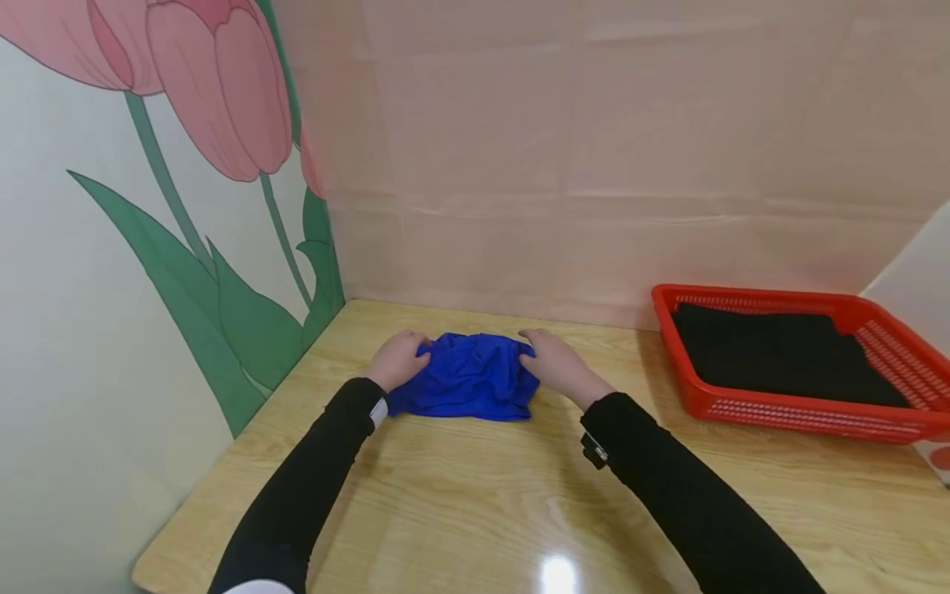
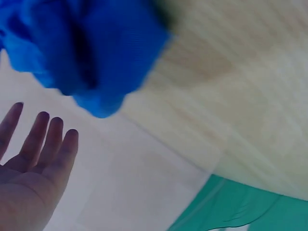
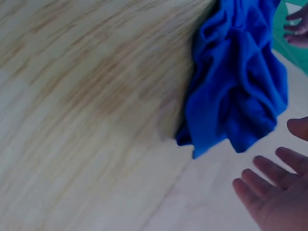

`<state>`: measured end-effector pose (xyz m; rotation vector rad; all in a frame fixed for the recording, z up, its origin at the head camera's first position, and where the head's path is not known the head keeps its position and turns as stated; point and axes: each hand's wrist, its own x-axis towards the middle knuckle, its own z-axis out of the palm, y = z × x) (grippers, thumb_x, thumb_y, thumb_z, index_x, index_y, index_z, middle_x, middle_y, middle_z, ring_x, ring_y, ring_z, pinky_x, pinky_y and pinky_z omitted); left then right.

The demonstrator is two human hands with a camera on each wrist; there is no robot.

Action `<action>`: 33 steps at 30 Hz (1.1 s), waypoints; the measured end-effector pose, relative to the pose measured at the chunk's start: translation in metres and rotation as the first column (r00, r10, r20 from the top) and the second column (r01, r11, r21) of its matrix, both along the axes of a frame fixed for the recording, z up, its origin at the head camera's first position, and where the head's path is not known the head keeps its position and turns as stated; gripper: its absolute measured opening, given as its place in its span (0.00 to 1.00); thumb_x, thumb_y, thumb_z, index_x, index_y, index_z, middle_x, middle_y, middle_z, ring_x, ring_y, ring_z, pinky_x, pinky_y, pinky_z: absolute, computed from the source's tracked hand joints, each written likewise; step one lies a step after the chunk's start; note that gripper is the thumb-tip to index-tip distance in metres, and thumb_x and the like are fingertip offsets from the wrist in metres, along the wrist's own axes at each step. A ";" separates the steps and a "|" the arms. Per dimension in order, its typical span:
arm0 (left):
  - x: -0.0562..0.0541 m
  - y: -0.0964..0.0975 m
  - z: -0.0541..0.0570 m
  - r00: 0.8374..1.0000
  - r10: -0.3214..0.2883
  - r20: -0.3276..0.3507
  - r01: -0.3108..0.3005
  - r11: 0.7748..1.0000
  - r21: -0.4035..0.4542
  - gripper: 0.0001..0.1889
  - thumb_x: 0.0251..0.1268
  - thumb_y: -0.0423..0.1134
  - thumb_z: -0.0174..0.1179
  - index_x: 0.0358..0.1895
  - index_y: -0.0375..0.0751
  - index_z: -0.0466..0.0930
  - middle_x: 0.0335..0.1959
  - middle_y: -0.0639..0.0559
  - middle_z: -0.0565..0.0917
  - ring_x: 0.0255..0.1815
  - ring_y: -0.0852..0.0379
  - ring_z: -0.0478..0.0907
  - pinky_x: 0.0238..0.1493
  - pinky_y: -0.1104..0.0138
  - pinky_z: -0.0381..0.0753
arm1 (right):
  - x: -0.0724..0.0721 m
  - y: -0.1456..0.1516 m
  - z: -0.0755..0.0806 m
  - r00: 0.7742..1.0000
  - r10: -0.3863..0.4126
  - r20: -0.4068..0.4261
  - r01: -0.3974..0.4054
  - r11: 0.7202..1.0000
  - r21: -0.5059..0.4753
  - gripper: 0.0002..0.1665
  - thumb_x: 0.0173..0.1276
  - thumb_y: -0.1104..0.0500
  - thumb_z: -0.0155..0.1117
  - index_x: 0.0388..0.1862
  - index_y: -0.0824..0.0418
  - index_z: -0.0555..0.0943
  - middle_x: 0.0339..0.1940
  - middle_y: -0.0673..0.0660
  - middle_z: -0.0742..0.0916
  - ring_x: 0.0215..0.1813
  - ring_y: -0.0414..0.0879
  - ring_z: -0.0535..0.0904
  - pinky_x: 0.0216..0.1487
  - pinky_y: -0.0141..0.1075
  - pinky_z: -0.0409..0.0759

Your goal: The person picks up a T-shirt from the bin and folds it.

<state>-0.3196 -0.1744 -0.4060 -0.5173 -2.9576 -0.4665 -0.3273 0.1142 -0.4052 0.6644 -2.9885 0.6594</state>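
A crumpled blue cloth lies on the wooden table in front of me, its surface full of folds. At its left end is my left hand, and at its right end my right hand. The left wrist view shows the left hand with fingers spread and nearly straight, apart from the cloth. In the right wrist view the right hand has its fingers extended and thumb apart, just beyond the cloth's end. Neither palm holds anything.
A red plastic basket with folded black fabric in it stands on the right of the table. Behind the table rises a pinkish covered wall. A wall with painted tulips borders the left side.
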 end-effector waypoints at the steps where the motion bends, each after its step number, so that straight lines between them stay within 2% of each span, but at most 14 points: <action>1: 0.000 -0.003 -0.002 1.000 0.009 0.008 -0.009 1.000 0.001 0.14 0.68 0.37 0.60 0.51 0.32 0.81 0.49 0.39 0.81 0.54 0.43 0.77 0.59 0.54 0.73 | -0.003 -0.001 -0.003 1.000 0.012 -0.012 -0.013 1.000 -0.011 0.29 0.72 0.62 0.56 0.69 0.72 0.66 0.66 0.70 0.73 0.68 0.63 0.66 0.67 0.54 0.63; 6: -0.001 -0.011 -0.013 0.996 0.039 0.083 -0.038 0.999 -0.015 0.17 0.68 0.41 0.61 0.52 0.29 0.80 0.49 0.38 0.83 0.53 0.42 0.79 0.58 0.54 0.73 | -0.011 -0.006 -0.019 0.997 0.062 -0.041 -0.064 0.996 -0.054 0.27 0.65 0.71 0.57 0.64 0.76 0.70 0.61 0.72 0.77 0.65 0.64 0.70 0.66 0.52 0.65; 10: 0.003 -0.012 -0.018 0.984 0.089 0.153 -0.084 0.996 -0.035 0.22 0.68 0.44 0.62 0.56 0.28 0.77 0.52 0.37 0.82 0.55 0.42 0.78 0.59 0.54 0.73 | -0.010 -0.008 -0.029 1.000 0.025 -0.004 -0.025 0.995 -0.098 0.25 0.67 0.68 0.61 0.62 0.74 0.73 0.59 0.70 0.79 0.63 0.63 0.73 0.64 0.52 0.69; 12: 0.004 -0.012 -0.019 0.980 0.107 0.165 -0.101 0.994 -0.041 0.21 0.67 0.44 0.63 0.53 0.28 0.78 0.50 0.37 0.82 0.52 0.42 0.79 0.58 0.54 0.74 | -0.010 -0.007 -0.031 1.000 -0.005 0.007 0.006 0.992 -0.130 0.21 0.68 0.66 0.62 0.59 0.73 0.76 0.56 0.68 0.81 0.60 0.61 0.75 0.61 0.51 0.71; 18: 0.007 -0.012 -0.017 0.986 0.108 0.130 -0.106 0.994 -0.021 0.11 0.64 0.38 0.65 0.39 0.32 0.80 0.37 0.42 0.84 0.41 0.46 0.81 0.50 0.56 0.77 | -0.007 0.001 -0.026 0.997 -0.069 -0.043 0.058 0.973 -0.225 0.09 0.69 0.65 0.61 0.44 0.69 0.81 0.43 0.63 0.86 0.46 0.55 0.80 0.50 0.49 0.77; 23: 0.006 -0.011 -0.009 0.982 0.143 0.122 -0.152 0.986 0.074 0.09 0.67 0.37 0.62 0.38 0.32 0.81 0.37 0.43 0.84 0.38 0.47 0.79 0.46 0.57 0.77 | -0.007 0.007 -0.012 0.989 -0.121 -0.081 0.092 0.952 -0.293 0.10 0.70 0.63 0.59 0.45 0.68 0.80 0.42 0.65 0.85 0.44 0.57 0.80 0.48 0.50 0.76; 27: 0.006 -0.010 0.004 0.975 0.189 0.119 -0.212 0.950 0.227 0.11 0.71 0.38 0.58 0.46 0.31 0.80 0.44 0.39 0.83 0.44 0.44 0.79 0.49 0.54 0.77 | -0.008 0.013 0.001 0.979 -0.193 -0.070 0.154 0.916 -0.370 0.12 0.74 0.61 0.53 0.49 0.68 0.77 0.45 0.66 0.83 0.47 0.59 0.78 0.49 0.52 0.74; 30: 0.005 -0.010 0.015 0.969 0.224 0.106 -0.247 0.906 0.343 0.13 0.73 0.39 0.55 0.51 0.32 0.77 0.50 0.38 0.82 0.49 0.43 0.78 0.52 0.53 0.75 | -0.007 0.018 0.013 0.967 -0.249 -0.052 0.198 0.865 -0.460 0.14 0.76 0.61 0.49 0.53 0.67 0.74 0.44 0.66 0.82 0.45 0.58 0.76 0.47 0.50 0.73; 33: 0.006 -0.008 0.029 0.960 0.264 0.091 -0.277 0.858 0.432 0.16 0.75 0.41 0.52 0.56 0.33 0.75 0.54 0.36 0.80 0.54 0.41 0.76 0.55 0.51 0.73 | -0.006 0.025 0.024 0.950 -0.308 -0.043 0.241 0.817 -0.524 0.15 0.78 0.58 0.46 0.56 0.65 0.72 0.38 0.64 0.80 0.39 0.57 0.74 0.40 0.47 0.71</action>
